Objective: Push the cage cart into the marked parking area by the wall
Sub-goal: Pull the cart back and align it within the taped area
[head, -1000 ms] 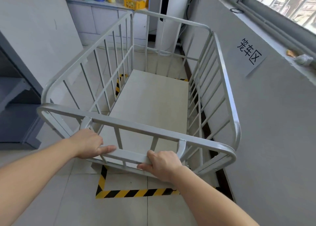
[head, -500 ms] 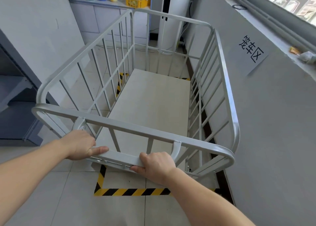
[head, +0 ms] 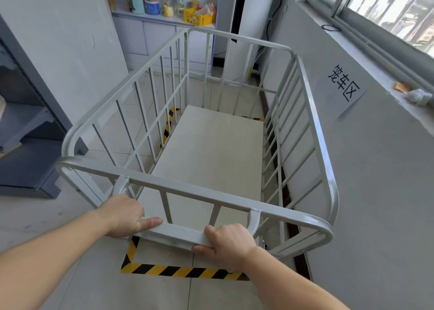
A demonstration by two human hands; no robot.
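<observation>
Both hands are on the cart (head: 211,150) handle (head: 175,235) here: left hand (head: 123,215) wrapped round its left end with the forefinger lying along the top, right hand (head: 226,242) closed over the right end, thumb tucked underneath. So each grip is fully closed on that bar.

The cart sits mostly inside the tape (head: 180,271) box on the floor, its right side just beside the wall (head: 375,192) under the paper sign (head: 344,86). The near strip of tape shows a bit behind the handle end, and tape peeks out past the far and left edges of the deck (so it looks roughly centred, though I can't see the wheels).

I'd call this the last bit of parking. Next move is probably a tiny straight nudge or just letting go, watching the right rail doesn't scrape the wall.
</observation>
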